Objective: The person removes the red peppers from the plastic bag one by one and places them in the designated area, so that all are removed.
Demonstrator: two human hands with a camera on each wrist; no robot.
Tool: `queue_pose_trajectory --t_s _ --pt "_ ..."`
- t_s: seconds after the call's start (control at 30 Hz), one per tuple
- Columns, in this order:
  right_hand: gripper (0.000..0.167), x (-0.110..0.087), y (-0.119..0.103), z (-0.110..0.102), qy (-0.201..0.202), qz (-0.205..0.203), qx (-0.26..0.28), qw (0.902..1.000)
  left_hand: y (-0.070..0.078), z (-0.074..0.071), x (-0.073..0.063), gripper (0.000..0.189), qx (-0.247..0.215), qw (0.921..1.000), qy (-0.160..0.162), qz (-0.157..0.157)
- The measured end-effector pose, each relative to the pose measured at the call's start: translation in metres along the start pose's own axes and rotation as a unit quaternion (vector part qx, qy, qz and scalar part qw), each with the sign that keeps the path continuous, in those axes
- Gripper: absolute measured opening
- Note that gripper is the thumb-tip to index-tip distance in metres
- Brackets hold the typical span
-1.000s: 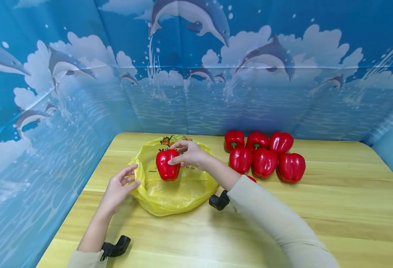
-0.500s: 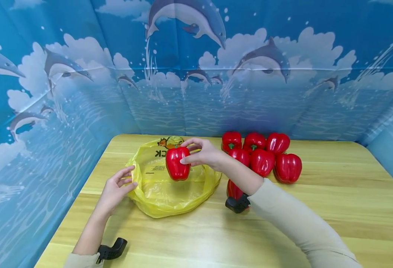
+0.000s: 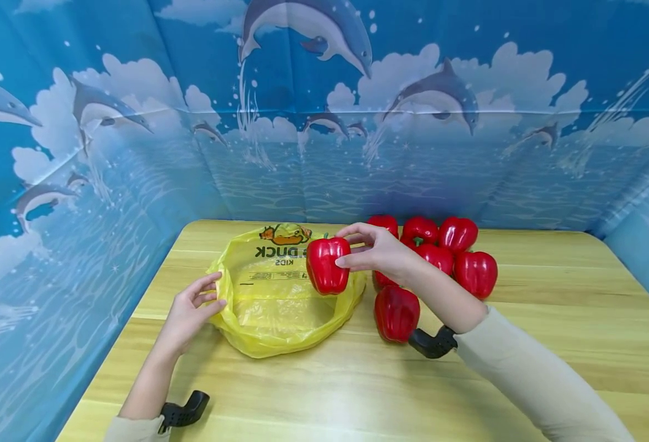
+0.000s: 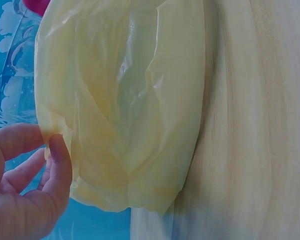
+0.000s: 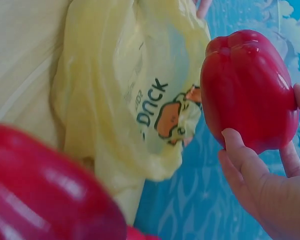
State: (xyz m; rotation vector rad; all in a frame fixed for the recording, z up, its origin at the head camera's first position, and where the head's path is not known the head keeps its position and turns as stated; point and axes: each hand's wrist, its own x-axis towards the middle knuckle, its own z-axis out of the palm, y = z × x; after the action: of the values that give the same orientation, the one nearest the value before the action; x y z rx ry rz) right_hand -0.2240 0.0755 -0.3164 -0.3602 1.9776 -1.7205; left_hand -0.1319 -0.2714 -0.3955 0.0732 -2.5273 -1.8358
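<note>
A yellow plastic bag with printed duck lettering stands on the table, its mouth spread wide. At its left rim my left hand pinches the film between thumb and fingers; the pinch shows clearly in the left wrist view, beside the bag's crinkled wall. My right hand holds a glossy red bell pepper by its side, above the right part of the bag's mouth. Seen from the right wrist, the gripped bell pepper is raised clear of the bag, with fingers and thumb on opposite sides.
Several more red bell peppers lie grouped at the back right, partly behind my right forearm. The nearest bell pepper sits just right of the bag. The wooden table ends at a blue dolphin-print curtain behind and at the left.
My right hand has moved to the right with the bell pepper, from over the bag's middle to its right side. The bag's print is more exposed. My left hand keeps its pinch.
</note>
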Motion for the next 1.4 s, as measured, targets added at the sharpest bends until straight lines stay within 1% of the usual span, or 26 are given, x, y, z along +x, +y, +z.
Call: queue_pose_trajectory --t_s 0.13,0.27,0.5,0.87,1.0,1.4 --pt "0.057 -0.011 0.006 -0.016 0.019 -0.001 -0.010 0.9998 0.000 0.000 0.000 0.056 0.000 1.0000 -0.002 -0.003" --pt "0.058 -0.020 0.013 -0.027 0.029 -0.002 -0.007 0.9995 0.002 -0.002 0.000 0.057 0.002 1.0000 -0.006 -0.006" --pt "0.061 -0.037 0.024 -0.046 0.044 -0.005 -0.014 0.9989 0.003 -0.002 0.000 0.057 0.003 0.9999 -0.010 0.000" --pt "0.058 -0.064 0.030 -0.070 0.063 -0.007 -0.012 0.9979 0.007 -0.003 0.001 0.058 0.002 0.9999 -0.016 -0.002" --pt "0.058 -0.075 0.032 -0.079 0.070 -0.006 -0.022 0.9973 0.009 -0.003 0.001 0.058 0.006 0.9998 -0.017 -0.001" --pt "0.044 -0.096 0.051 -0.105 0.073 -0.010 -0.045 0.9963 0.009 -0.005 0.001 0.059 0.003 0.9998 -0.019 -0.002"
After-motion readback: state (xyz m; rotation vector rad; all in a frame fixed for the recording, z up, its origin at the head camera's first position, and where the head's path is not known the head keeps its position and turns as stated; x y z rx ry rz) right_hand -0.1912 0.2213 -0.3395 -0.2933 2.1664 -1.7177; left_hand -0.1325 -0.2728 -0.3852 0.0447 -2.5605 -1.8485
